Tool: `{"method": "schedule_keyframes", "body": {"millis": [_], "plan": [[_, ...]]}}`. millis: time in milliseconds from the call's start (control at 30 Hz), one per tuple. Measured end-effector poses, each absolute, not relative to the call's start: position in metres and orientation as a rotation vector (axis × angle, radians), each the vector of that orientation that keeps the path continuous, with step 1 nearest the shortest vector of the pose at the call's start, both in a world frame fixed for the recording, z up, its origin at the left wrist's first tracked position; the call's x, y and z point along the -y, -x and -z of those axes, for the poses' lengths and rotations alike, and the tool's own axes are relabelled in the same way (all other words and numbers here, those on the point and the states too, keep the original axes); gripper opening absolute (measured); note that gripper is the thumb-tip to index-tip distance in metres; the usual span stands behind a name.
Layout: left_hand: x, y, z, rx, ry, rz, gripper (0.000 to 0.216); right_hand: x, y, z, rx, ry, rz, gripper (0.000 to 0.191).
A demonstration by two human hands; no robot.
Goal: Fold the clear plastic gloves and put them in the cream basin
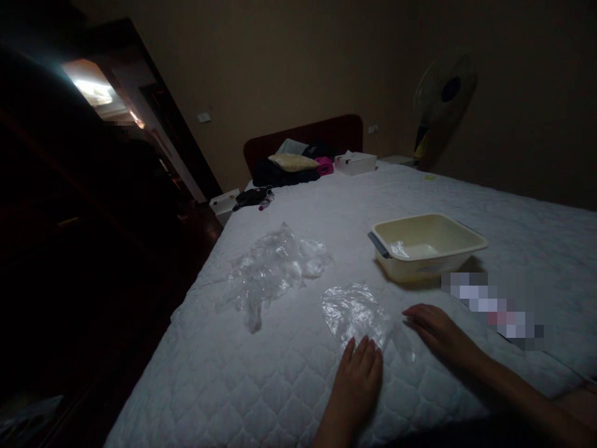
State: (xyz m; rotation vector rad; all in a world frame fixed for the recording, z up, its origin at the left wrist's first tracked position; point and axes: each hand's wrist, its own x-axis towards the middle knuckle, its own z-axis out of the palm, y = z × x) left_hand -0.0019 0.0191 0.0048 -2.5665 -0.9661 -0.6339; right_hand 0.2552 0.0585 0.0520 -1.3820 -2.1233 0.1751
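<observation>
My left hand (pixel 357 373) lies flat on the white quilted bed (pixel 280 379), fingers stretched out, their tips on the near edge of a clear plastic bag (pixel 352 311). My right hand (pixel 433 330) rests open on the bed just to the right of that bag, fingertips touching its right edge. A larger crumpled heap of clear plastic bags (pixel 275 264) lies further left, away from both hands.
A cream plastic basin (pixel 426 249) stands beyond my right hand. At the head of the bed are dark clothes (pixel 280 174), a pale pillow (pixel 293 162) and a tissue box (pixel 355 163). A standing fan (pixel 443 99) is at the back right. Dark floor lies to the left.
</observation>
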Motion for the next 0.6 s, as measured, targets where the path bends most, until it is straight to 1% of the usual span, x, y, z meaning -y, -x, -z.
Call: {"method": "schedule_keyframes", "body": {"millis": [67, 133, 300, 600], "plan": [[-0.019, 0.002, -0.005, 0.96, 2.564, 0.644, 0.03, -0.06, -0.259, -0.054, 2.166, 1.339, -0.322, 0.025], [-0.019, 0.002, -0.006, 0.95, 2.558, 0.644, 0.029, -0.061, -0.26, -0.053, 2.197, 1.284, -0.399, 0.027], [-0.019, 0.002, -0.012, 0.928, 2.551, 0.577, 0.029, -0.065, -0.262, -0.043, 2.204, 1.239, -0.422, 0.034], [-0.019, 0.0, -0.02, 0.897, 2.582, 0.621, 0.028, -0.06, -0.266, -0.039, 2.211, 1.213, -0.438, 0.031]]}}
